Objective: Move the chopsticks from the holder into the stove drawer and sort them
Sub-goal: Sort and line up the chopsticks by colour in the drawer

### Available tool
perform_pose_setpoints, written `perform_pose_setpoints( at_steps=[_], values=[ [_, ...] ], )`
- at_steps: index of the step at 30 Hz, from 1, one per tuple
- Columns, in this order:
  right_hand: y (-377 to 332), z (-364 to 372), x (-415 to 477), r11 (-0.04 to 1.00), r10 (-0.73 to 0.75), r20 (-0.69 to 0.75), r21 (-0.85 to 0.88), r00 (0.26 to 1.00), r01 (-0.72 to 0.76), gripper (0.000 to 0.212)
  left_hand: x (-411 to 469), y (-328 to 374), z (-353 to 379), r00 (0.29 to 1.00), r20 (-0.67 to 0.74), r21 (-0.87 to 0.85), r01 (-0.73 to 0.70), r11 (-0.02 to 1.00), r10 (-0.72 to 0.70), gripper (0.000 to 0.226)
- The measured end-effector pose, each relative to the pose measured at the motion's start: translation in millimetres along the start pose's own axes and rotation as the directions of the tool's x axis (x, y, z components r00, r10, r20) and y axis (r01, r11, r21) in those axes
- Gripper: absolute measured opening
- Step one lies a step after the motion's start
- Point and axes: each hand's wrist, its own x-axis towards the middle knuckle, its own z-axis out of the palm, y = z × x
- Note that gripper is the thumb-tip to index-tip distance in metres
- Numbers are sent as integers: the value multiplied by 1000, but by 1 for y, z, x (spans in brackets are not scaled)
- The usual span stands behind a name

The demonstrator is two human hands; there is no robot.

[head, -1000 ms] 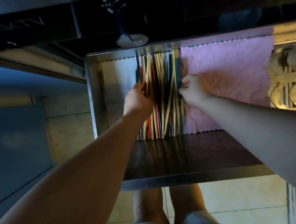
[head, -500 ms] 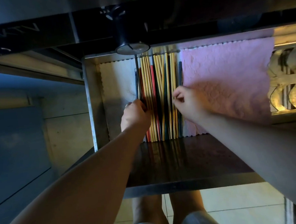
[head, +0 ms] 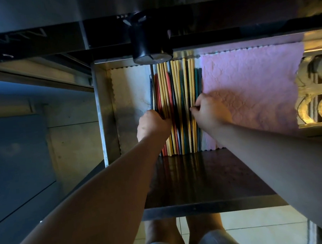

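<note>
- Open steel-walled stove drawer (head: 106, 111): seen from above through the head camera, pulled out toward the person; its left wall and rear rim catch the light.
- Bundle of thin yellow, red, teal and black chopsticks (head: 178, 104): lies inside the drawer, left of centre. The sticks run front to back, side by side and roughly parallel, and their near ends meet the drawer's front edge. The yellow sticks reach farthest back.
- Left hand (head: 152, 126): back of the hand toward the camera, placed at the left edge of the bundle. Its fingers are curled over the outermost sticks and grip them; the fingertips themselves are hidden.
- Right hand (head: 211, 114): placed at the right edge of the bundle. Thumb and forefinger are closed in a pinch on the sticks there, with the remaining fingers curled beside them.
- Pink textured cloth (head: 251, 85): lines the drawer floor to the right of the bundle, touching its right edge; the right hand partly overlaps it.
- Pale cream cloth with a scalloped edge (head: 129, 89): lines the floor between the bundle and the left wall.
- Black cylindrical knob (head: 146, 40): projects from the dark panel above the drawer's rear rim, over the far ends of the sticks.
- Dark brown glossy front panel (head: 201, 177): spans the near side of the drawer and faintly reflects the sticks.
- Ornate pierced metal piece (head: 318, 94): stands at the right margin, beside the pink cloth.
- Pale tiled floor (head: 254, 221): visible below the drawer, with the person's bare legs (head: 163, 233).
</note>
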Motion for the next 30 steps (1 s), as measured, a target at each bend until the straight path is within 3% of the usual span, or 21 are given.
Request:
perform_pose_setpoints(
  at_steps=[8,11,15,21,30],
  values=[
    [2,-3,4,998,63,7,-11,998,-63,38,-8,3,2,1000,8,-67,-23,997,24,16],
    [3,-2,4,998,61,-6,22,998,-61,33,-11,1,1,1000,-1,-108,-29,994,29,13],
    [9,-2,1,997,-56,-62,-59,996,52,12,-11,-3,5,998,-47,-128,-43,991,38,16],
    [1,-5,-1,983,-111,-98,-154,989,95,20,-12,0,8,994,-107,-176,-31,984,12,26],
    [-16,4,15,987,158,-27,-1,987,-158,26,-7,5,8,991,-125,-193,21,981,-46,24]
  ],
)
